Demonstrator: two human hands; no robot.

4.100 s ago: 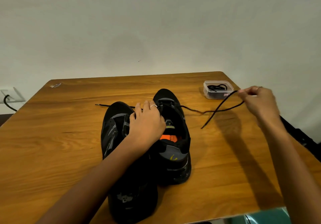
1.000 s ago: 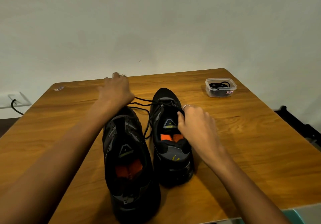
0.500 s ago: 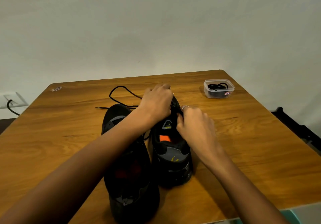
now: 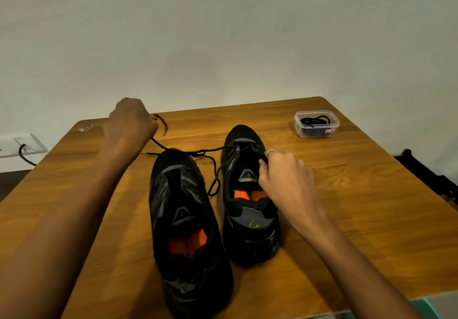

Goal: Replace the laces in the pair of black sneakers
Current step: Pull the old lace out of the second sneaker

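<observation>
Two black sneakers sit side by side on the counter (image 4: 347,194). My left hand (image 4: 131,123) is raised at the far left, fingers closed on the black lace (image 4: 188,151) running across the left sneaker (image 4: 183,219) into the right sneaker (image 4: 245,194). My right hand (image 4: 285,177) grips that shoe's tongue area. A clear container (image 4: 316,124) of laces stands far right.

I see the wooden desk (image 4: 347,207) carrying two black sneakers (image 4: 183,219) side by side, with a clear lace box (image 4: 316,124) beyond my right fingers (image 4: 264,164).
</observation>
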